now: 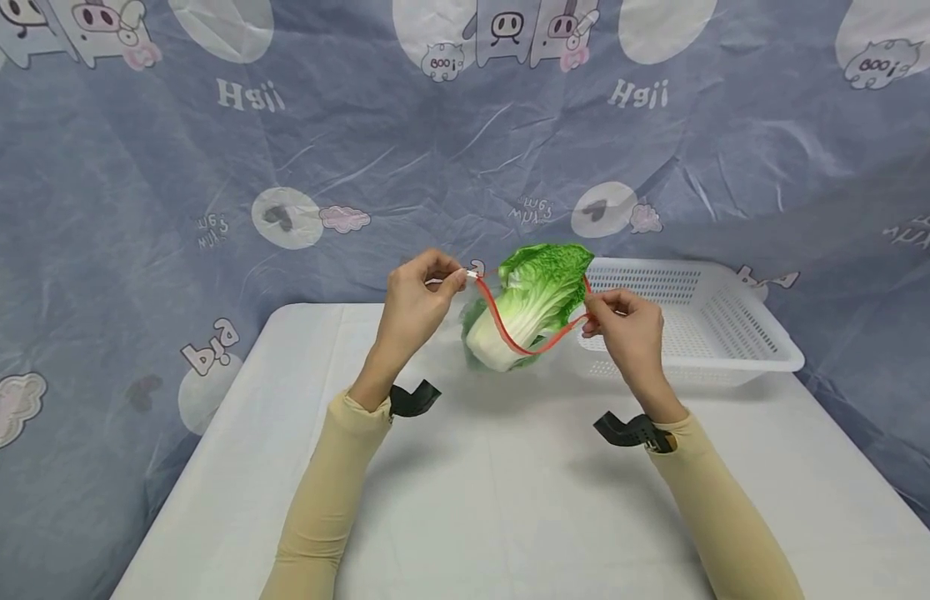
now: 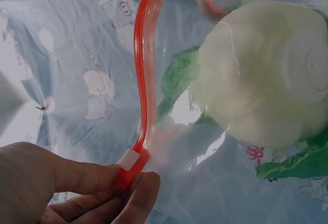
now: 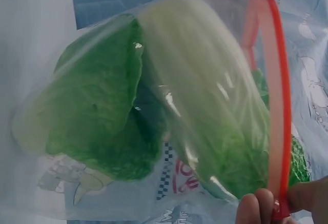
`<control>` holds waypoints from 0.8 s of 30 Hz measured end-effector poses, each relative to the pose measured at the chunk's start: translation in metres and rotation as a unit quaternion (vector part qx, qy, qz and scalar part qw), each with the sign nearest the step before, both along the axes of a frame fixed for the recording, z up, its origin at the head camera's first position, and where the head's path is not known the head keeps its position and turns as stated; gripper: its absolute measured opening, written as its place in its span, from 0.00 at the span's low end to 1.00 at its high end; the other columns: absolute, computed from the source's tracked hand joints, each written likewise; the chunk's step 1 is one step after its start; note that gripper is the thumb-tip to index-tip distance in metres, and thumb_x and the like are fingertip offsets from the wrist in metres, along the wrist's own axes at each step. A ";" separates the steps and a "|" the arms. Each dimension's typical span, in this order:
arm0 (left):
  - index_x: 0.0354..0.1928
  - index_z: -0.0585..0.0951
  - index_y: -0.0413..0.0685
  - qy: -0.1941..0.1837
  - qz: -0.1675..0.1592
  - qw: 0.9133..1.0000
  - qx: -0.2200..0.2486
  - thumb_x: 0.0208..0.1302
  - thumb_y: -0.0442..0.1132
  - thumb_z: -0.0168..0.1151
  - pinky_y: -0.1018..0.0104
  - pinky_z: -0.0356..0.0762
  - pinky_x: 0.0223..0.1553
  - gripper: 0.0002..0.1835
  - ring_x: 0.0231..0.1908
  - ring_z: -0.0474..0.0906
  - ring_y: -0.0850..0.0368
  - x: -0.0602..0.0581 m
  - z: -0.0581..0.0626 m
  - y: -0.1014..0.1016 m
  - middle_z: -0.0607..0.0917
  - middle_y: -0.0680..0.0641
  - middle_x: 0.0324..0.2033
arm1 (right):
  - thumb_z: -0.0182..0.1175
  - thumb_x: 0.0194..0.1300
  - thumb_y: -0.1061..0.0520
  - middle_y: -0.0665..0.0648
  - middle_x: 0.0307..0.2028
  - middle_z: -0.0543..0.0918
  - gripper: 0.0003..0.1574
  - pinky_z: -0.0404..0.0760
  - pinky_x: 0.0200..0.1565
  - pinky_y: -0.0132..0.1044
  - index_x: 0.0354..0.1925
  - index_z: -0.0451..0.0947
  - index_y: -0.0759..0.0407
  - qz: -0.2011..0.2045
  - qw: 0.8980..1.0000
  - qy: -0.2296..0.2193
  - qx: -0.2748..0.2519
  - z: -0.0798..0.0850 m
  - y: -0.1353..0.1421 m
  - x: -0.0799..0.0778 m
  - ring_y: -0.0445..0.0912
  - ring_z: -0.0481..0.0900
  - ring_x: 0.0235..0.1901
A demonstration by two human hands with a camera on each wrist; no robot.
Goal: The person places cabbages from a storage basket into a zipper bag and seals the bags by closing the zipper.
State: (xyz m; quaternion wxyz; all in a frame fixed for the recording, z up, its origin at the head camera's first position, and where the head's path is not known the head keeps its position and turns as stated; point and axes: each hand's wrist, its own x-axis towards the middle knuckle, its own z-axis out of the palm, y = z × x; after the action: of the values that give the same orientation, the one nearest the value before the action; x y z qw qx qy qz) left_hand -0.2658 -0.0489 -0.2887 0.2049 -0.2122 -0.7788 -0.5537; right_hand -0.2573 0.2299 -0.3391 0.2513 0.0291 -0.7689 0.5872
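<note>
- Red-edged zip bag [image 3: 169, 100] is pinched by left hand [image 1: 417, 304] and right hand [image 1: 632, 335], held apart.
- Napa cabbage [image 1: 531, 302] is seen through it.

The left hand [image 2: 77, 188] pinches the red zip [image 2: 138, 65] beside its white slider [image 2: 128, 159]; right of the zip, clear film [image 2: 210, 149] covers a cabbage [image 2: 256, 70] (pale base foremost).
</note>
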 end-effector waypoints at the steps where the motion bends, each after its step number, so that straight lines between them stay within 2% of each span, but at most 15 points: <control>1: 0.37 0.82 0.46 -0.005 0.000 1.000 -0.005 0.64 0.41 0.64 0.67 0.81 0.44 0.06 0.38 0.85 0.57 0.001 0.000 0.000 0.85 0.47 0.36 | 0.62 0.65 0.55 0.48 0.23 0.82 0.16 0.84 0.29 0.35 0.38 0.81 0.70 -0.005 1.000 0.015 0.000 -0.001 -0.001 -0.001 0.39 0.82 0.17; 6: 0.40 0.84 0.52 -0.031 -0.005 0.999 -0.037 0.59 0.51 0.69 0.68 0.80 0.42 0.13 0.37 0.82 0.62 0.002 -0.001 0.002 0.86 0.53 0.35 | 0.59 0.67 0.61 0.53 0.23 0.82 0.13 0.82 0.26 0.31 0.37 0.80 0.74 -0.018 0.996 0.090 0.012 0.000 -0.011 0.003 0.38 0.81 0.16; 9: 0.38 0.85 0.54 -0.048 -0.006 0.997 -0.059 0.55 0.51 0.71 0.66 0.80 0.38 0.12 0.33 0.81 0.62 0.003 -0.002 0.001 0.86 0.55 0.32 | 0.58 0.67 0.64 0.57 0.24 0.81 0.12 0.81 0.24 0.29 0.36 0.78 0.77 -0.013 0.993 0.115 -0.001 0.006 -0.018 0.009 0.38 0.81 0.17; 13: 0.32 0.86 0.55 -0.057 -0.002 0.993 -0.105 0.54 0.50 0.72 0.65 0.78 0.34 0.09 0.30 0.79 0.61 0.004 -0.005 0.003 0.85 0.55 0.28 | 0.57 0.67 0.65 0.59 0.25 0.80 0.13 0.81 0.27 0.29 0.37 0.76 0.80 -0.004 0.992 0.124 -0.031 0.011 -0.026 0.017 0.37 0.82 0.18; 18: 0.27 0.87 0.54 -0.042 -0.003 0.986 -0.158 0.56 0.46 0.71 0.67 0.75 0.32 0.06 0.29 0.78 0.61 0.005 -0.008 0.009 0.85 0.56 0.26 | 0.57 0.67 0.65 0.57 0.26 0.79 0.13 0.82 0.29 0.29 0.38 0.76 0.79 -0.001 0.991 0.129 -0.041 0.011 -0.032 0.019 0.35 0.82 0.20; 24: 0.25 0.88 0.48 -0.028 -0.012 0.982 -0.187 0.59 0.40 0.69 0.71 0.70 0.27 0.07 0.24 0.74 0.61 0.008 -0.010 0.014 0.85 0.55 0.24 | 0.57 0.67 0.65 0.60 0.27 0.79 0.13 0.82 0.29 0.28 0.39 0.76 0.80 -0.008 0.990 0.134 -0.045 0.009 -0.034 0.019 0.34 0.82 0.21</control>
State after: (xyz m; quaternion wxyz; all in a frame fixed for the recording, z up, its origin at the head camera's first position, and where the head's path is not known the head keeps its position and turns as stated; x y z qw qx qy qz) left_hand -0.2581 -0.0348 -0.2983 0.1329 -0.2404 -0.8715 -0.4063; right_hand -0.2388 0.1960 -0.3296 0.3577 0.0905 -0.7013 0.6100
